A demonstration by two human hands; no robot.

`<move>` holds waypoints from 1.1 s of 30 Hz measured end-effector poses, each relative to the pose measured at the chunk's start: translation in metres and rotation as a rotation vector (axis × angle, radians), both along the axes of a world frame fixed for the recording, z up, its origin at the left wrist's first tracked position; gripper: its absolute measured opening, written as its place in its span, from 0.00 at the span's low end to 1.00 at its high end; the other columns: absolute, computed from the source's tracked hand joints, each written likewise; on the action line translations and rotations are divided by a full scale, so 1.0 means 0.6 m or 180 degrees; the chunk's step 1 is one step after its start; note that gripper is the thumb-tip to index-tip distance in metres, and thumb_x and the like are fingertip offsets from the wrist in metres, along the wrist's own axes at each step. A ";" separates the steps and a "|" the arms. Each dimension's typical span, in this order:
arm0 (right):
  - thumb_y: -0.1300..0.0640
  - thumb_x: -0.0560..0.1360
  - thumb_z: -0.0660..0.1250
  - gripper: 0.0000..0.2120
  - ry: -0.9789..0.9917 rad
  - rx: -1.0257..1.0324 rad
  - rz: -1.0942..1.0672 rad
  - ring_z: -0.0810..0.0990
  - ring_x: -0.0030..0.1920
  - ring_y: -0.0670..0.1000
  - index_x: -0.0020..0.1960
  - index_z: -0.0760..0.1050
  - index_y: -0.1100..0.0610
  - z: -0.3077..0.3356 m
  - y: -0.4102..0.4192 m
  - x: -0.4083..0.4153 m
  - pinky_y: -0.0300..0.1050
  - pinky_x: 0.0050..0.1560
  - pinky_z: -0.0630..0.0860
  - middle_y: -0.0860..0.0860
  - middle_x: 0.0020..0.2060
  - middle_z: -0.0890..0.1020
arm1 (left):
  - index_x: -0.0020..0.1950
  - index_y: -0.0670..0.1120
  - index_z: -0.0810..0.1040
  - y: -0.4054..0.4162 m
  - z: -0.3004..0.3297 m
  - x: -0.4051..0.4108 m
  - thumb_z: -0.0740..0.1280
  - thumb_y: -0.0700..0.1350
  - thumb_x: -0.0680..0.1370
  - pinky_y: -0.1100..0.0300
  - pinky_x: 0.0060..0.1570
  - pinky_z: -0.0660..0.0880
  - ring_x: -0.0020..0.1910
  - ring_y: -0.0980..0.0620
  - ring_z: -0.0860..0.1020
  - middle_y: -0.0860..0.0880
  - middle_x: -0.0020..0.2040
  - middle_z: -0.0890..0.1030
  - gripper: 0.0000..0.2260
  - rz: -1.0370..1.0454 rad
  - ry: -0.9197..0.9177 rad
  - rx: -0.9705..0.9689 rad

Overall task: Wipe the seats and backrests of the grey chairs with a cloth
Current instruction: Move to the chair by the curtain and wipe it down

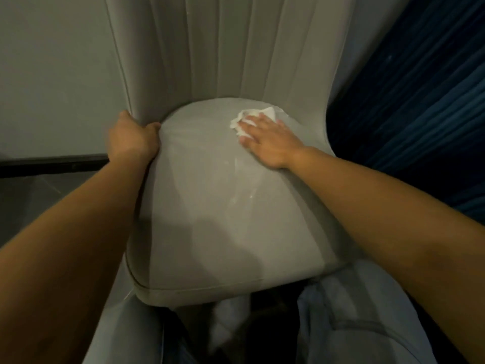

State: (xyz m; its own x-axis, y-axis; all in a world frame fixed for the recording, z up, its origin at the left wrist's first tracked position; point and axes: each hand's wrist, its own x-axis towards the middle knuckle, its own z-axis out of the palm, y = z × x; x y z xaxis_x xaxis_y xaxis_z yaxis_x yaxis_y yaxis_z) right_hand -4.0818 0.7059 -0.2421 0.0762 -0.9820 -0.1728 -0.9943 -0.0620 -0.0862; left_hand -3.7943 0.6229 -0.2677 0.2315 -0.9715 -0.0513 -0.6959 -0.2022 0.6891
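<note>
A grey upholstered chair fills the view, its rounded seat point(210, 219) in the middle and its ribbed backrest point(223, 48) rising behind. My right hand point(267, 140) lies flat with straight fingers on a crumpled white cloth point(249, 117), pressing it on the seat's far right part near the backrest. My left hand point(132, 137) grips the left edge of the chair where backrest and seat meet, thumb on the seat side. A faint wet streak shines on the seat below the right hand.
A pale wall point(52, 74) stands at the left, with a dark skirting and dark floor point(39, 185) below. Dark blue curtains point(420, 88) hang close on the right. My legs in light trousers point(367, 324) are at the seat's front edge.
</note>
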 end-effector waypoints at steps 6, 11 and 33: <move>0.30 0.79 0.44 0.34 -0.0244 0.0150 -0.1118 0.44 0.80 0.53 0.81 0.50 0.43 -0.006 0.051 -0.016 0.60 0.77 0.41 0.47 0.81 0.50 | 0.63 0.40 0.70 0.006 0.005 -0.008 0.68 0.59 0.74 0.43 0.59 0.70 0.62 0.34 0.72 0.35 0.63 0.74 0.27 0.0082 -0.0178 0.0123; 0.27 0.77 0.47 0.38 -0.0245 -0.0008 0.0157 0.45 0.81 0.55 0.81 0.51 0.45 0.004 0.168 0.116 0.58 0.78 0.44 0.47 0.81 0.52 | 0.62 0.37 0.71 0.015 0.018 -0.011 0.68 0.59 0.75 0.44 0.57 0.70 0.61 0.33 0.72 0.33 0.62 0.74 0.28 0.0009 -0.0351 0.0136; 0.21 0.69 0.38 0.49 -0.0203 -0.0096 -0.0784 0.42 0.80 0.55 0.82 0.47 0.48 -0.002 0.234 0.020 0.55 0.78 0.40 0.53 0.81 0.49 | 0.76 0.33 0.44 0.053 0.016 -0.017 0.61 0.51 0.80 0.46 0.74 0.50 0.75 0.37 0.50 0.34 0.77 0.49 0.36 -0.0411 -0.1041 -0.0523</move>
